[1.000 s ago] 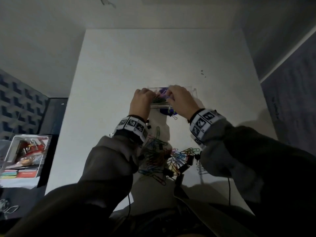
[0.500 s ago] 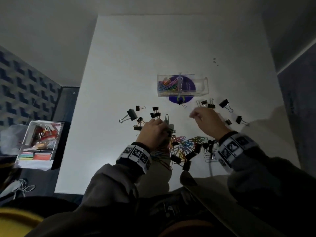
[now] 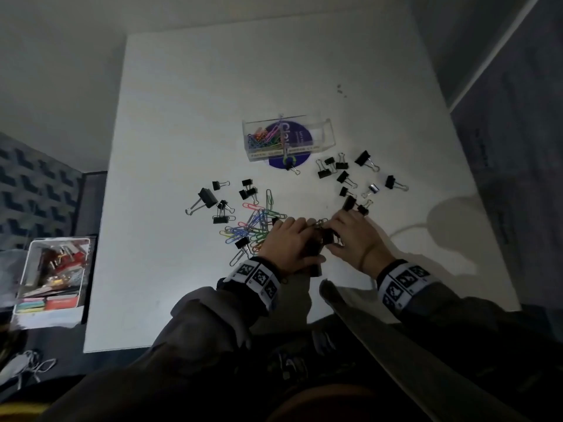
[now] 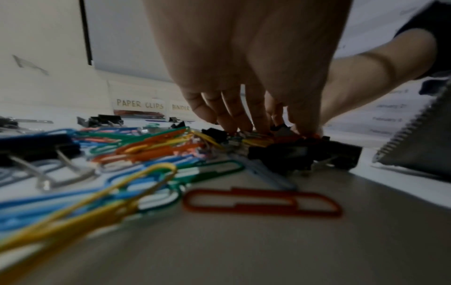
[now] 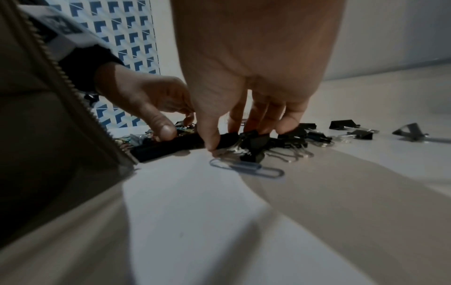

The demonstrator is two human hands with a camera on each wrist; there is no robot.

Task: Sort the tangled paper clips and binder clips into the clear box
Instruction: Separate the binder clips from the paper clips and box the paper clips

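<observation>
The clear box (image 3: 323, 138) stands mid-table on a purple disc, with coloured paper clips (image 3: 264, 139) in its left compartment; its labels (image 4: 140, 104) read PAPER CLIPS and BINDER. A tangle of coloured paper clips (image 3: 253, 228) lies near me. Black binder clips (image 3: 341, 175) are scattered around it. My left hand (image 3: 292, 239) and right hand (image 3: 347, 233) meet over a knot of black binder clips (image 3: 320, 242). The left thumb (image 5: 165, 132) and fingers (image 4: 244, 125) pinch a long black binder clip (image 5: 168, 147). The right hand (image 5: 234, 138) pinches a small black binder clip (image 5: 253, 139).
A white tray of stationery (image 3: 51, 275) sits off the table's left side. A white cable (image 3: 405, 229) runs along the right. A loose red paper clip (image 4: 261, 202) and a grey one (image 5: 246, 167) lie close to me. My open jacket's zipper edge (image 3: 350, 306) hangs over the front edge.
A second ago both hands were at the clear box. They came back to the pile, apart at first, and now meet on the knot of binder clips.
</observation>
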